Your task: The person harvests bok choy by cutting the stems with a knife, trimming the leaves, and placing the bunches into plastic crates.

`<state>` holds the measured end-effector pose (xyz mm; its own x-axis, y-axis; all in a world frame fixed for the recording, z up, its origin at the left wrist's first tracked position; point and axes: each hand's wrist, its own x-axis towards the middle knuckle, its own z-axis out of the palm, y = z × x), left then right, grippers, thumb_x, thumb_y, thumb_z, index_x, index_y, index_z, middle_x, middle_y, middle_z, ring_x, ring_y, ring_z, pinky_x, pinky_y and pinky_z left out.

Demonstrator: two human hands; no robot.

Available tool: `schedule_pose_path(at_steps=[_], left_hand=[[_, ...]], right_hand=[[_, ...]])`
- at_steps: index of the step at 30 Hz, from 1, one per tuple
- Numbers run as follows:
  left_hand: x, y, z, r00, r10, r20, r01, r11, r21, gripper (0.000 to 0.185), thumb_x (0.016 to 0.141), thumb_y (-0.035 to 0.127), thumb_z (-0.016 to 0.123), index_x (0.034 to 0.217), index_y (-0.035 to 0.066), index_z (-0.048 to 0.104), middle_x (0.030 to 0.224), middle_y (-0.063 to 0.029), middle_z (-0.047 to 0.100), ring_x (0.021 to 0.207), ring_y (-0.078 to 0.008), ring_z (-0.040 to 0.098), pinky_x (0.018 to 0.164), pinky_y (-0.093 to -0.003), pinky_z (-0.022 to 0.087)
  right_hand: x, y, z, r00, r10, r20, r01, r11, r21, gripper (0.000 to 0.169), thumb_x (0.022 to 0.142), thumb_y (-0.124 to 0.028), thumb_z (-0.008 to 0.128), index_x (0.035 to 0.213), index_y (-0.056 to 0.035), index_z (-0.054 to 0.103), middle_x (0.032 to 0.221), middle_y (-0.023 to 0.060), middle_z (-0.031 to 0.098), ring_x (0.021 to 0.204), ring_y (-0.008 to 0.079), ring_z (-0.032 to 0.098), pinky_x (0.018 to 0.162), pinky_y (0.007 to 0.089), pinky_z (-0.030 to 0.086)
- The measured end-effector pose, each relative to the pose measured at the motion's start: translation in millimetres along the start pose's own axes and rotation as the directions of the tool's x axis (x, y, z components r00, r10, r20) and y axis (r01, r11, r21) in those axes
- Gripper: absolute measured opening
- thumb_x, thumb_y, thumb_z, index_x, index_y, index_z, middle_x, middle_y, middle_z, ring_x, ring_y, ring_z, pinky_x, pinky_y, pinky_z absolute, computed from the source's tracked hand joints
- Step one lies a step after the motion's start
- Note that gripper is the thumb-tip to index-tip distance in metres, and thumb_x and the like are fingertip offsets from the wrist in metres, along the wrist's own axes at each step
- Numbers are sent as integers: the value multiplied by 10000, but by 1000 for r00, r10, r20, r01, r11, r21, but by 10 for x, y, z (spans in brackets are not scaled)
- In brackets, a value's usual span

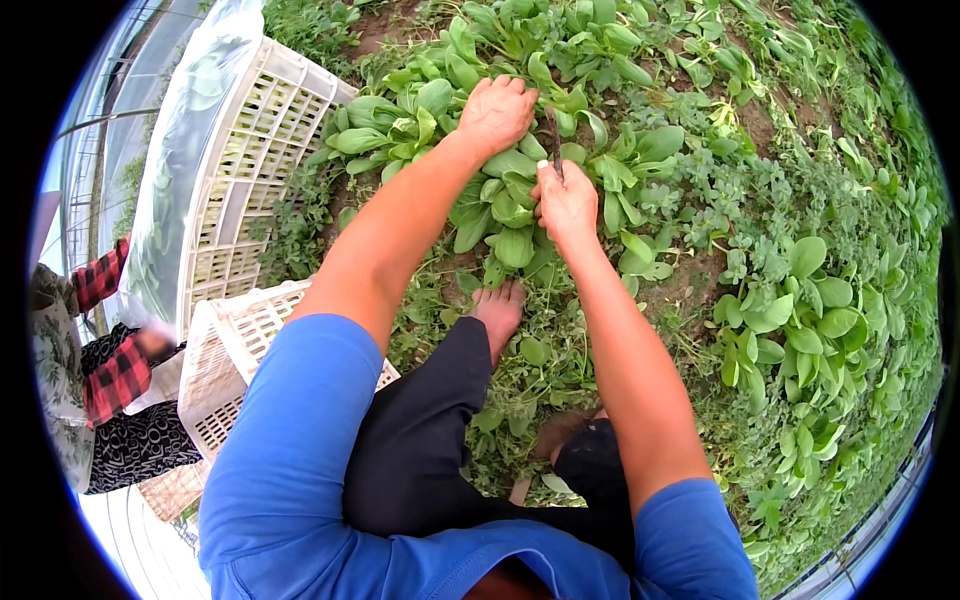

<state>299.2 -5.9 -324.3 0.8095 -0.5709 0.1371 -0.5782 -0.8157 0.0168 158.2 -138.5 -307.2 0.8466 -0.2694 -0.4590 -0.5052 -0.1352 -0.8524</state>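
Note:
My right hand (568,201) is closed around a knife (555,139). Its narrow dark blade points away from me among the leaves; its handle is hidden in my fist. To the left of the blade, my left hand (498,114) has its fingers curled down on a green bok choy (551,88), and the palm side is out of sight. A leafy bok choy head (513,206) lies below and between my hands. More bok choy (427,112) grows left of my left hand, and another plant (637,154) stands just right of the knife.
A tall white plastic crate (251,161), lined with clear film, holds greens at the left. Nearer me is a second white crate (232,337). A person in plaid sleeves (116,382) is at the far left. Weeds (705,187) cover soil around my bare foot (499,311).

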Motion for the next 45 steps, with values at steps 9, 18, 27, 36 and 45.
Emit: schedule_pose_path(at_steps=[9, 18, 27, 36, 45], left_hand=[[-31, -153, 158, 991, -126, 47, 131, 986, -100, 254, 926, 278, 616, 1102, 153, 749, 1027, -69, 689, 1038, -278, 640, 909, -416, 528], [-35, -142, 151, 961, -229, 156, 261, 938, -230, 320, 923, 322, 619, 1171, 164, 747, 1119, -94, 683, 1114, -301, 624, 980, -432, 508], [46, -178, 40, 879, -332, 342, 443, 834, -330, 375, 919, 366, 617, 1222, 180, 736, 1237, -112, 670, 1196, -323, 613, 1021, -443, 483], [50, -167, 140, 907, -343, 244, 411, 846, -341, 333, 877, 342, 604, 1117, 183, 771, 1127, -149, 713, 1071, -356, 665, 945, -474, 530], [32, -153, 182, 916, -366, 165, 395, 894, -212, 293, 851, 335, 608, 959, 124, 779, 1046, -139, 725, 1050, -323, 660, 910, -450, 528]], right_hand=[[690, 17, -401, 968, 231, -97, -207, 956, 206, 304, 1025, -315, 563, 1032, -12, 587, 727, 73, 620, 498, 162, 551, 418, 338, 443], [914, -36, -318, 936, 346, 65, -349, 937, 34, 458, 1027, -288, 530, 1380, -2, 470, 800, 124, 649, 565, 213, 601, 486, 376, 512], [1249, -19, -245, 915, 383, 123, -369, 921, -124, 359, 1028, -287, 501, 1130, 48, 582, 743, 143, 653, 543, 251, 617, 490, 402, 520], [1563, -23, -40, 869, 484, 100, -394, 800, -451, 243, 953, -70, 516, 790, 71, 628, 715, 170, 667, 561, 253, 634, 489, 405, 497], [1311, -65, -222, 828, 495, 264, -465, 869, -171, 182, 979, -103, 448, 946, 44, 550, 678, 177, 564, 513, 247, 529, 432, 407, 443]])
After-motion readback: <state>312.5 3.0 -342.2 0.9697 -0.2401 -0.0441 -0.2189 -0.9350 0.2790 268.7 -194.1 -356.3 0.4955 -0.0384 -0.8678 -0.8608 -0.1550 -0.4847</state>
